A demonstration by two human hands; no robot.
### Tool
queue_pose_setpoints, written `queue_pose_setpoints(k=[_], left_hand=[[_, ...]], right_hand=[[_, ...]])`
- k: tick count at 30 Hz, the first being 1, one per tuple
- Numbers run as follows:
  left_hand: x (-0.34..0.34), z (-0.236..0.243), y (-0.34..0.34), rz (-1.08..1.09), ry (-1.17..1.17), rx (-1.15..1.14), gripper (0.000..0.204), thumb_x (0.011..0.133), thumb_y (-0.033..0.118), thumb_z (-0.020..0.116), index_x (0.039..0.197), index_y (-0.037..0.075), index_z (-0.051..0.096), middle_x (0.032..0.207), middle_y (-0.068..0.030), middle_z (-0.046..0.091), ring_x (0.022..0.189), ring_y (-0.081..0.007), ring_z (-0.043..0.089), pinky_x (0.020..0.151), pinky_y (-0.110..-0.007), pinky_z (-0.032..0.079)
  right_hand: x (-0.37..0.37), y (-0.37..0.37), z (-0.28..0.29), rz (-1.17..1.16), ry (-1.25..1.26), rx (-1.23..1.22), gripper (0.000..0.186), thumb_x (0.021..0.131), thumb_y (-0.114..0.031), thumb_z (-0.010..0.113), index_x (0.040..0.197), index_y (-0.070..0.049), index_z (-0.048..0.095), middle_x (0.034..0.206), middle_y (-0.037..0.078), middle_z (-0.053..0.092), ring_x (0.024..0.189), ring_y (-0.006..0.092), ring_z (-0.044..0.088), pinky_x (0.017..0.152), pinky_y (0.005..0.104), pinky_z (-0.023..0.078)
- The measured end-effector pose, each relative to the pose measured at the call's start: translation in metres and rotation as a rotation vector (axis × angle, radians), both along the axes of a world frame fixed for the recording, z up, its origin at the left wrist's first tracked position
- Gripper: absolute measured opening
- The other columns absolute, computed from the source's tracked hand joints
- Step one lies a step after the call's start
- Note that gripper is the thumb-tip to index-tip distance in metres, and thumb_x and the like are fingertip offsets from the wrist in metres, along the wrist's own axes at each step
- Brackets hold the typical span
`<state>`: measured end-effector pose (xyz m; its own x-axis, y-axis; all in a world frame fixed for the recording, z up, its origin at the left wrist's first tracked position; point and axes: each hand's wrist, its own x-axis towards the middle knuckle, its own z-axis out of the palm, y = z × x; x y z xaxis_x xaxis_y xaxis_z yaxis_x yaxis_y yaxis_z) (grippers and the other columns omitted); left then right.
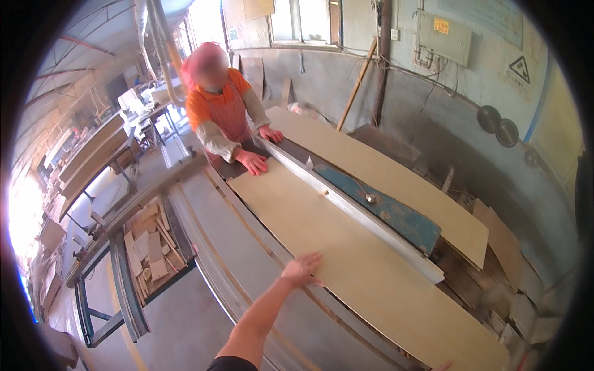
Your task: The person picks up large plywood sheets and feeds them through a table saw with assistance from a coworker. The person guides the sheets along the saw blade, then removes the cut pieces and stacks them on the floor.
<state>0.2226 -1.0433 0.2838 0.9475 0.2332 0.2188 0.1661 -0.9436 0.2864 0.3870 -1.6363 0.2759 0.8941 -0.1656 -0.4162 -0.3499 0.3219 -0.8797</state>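
Note:
A long pale wooden panel (359,247) lies on the bed of a sliding table saw, with one long side against a light metal fence (346,201). My left hand (302,270) rests on the panel's left edge, fingers stretched out and holding nothing. Of my right hand (443,367), only a sliver shows at the lower rim, by the panel's near end; its fingers are hidden. Across the saw, a co-worker in a red head covering and orange top presses one red-gloved hand (252,162) on the panel's far end. The co-worker's other red-gloved hand (270,133) lies near the fence.
Right of the fence stands a worn blue-green metal plate (383,207), with a second pale panel (427,195) beyond it. Wood offcuts (151,247) fill a frame at left. Stacked boards (93,161) lie farther back. A wooden pole (357,83) leans on the wall.

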Motion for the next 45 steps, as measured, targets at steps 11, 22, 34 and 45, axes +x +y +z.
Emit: queue_pose_setpoints(k=[11,22,34,45], left_hand=[[0.033,-0.016,-0.127,-0.376,0.129,-0.054,0.087,0.087,0.063,0.068,0.140,-0.005,0.056,0.153,-0.0177,0.052,0.144,-0.0331,0.047,0.116,-0.041,0.044],[0.038,-0.014,-0.104,-0.352,-0.126,0.004,0.061,0.087,0.056,0.070,0.115,0.002,0.069,0.143,-0.0125,0.062,0.132,-0.0303,0.060,0.096,-0.039,0.059],[0.030,-0.015,-0.038,-0.369,-0.237,0.063,0.054,0.085,0.050,0.078,0.112,0.003,0.071,0.139,-0.0095,0.066,0.127,-0.0287,0.065,0.096,-0.038,0.060],[0.024,-0.009,-0.024,-0.358,-0.257,0.053,0.048,0.084,0.043,0.081,0.104,0.002,0.070,0.137,-0.0088,0.066,0.128,-0.0297,0.063,0.100,-0.039,0.058]], right_hand=[[-0.005,0.060,-0.014,0.065,0.121,0.213,0.054,0.105,-0.043,0.056,0.144,-0.005,0.055,0.134,0.014,0.064,0.117,0.0281,0.063,0.099,0.0389,0.056],[-0.027,0.021,0.018,-0.023,0.363,1.110,0.053,0.106,-0.043,0.055,0.143,-0.005,0.057,0.131,0.013,0.066,0.115,0.0265,0.064,0.097,0.0366,0.057],[-0.005,0.003,-0.029,-0.140,0.556,1.413,0.051,0.106,-0.043,0.055,0.141,-0.005,0.058,0.135,0.013,0.065,0.120,0.0274,0.063,0.099,0.0417,0.058],[-0.003,-0.008,-0.001,-0.296,0.129,0.101,0.051,0.105,-0.043,0.057,0.134,-0.002,0.061,0.130,0.014,0.068,0.117,0.0311,0.064,0.098,0.0442,0.057]])
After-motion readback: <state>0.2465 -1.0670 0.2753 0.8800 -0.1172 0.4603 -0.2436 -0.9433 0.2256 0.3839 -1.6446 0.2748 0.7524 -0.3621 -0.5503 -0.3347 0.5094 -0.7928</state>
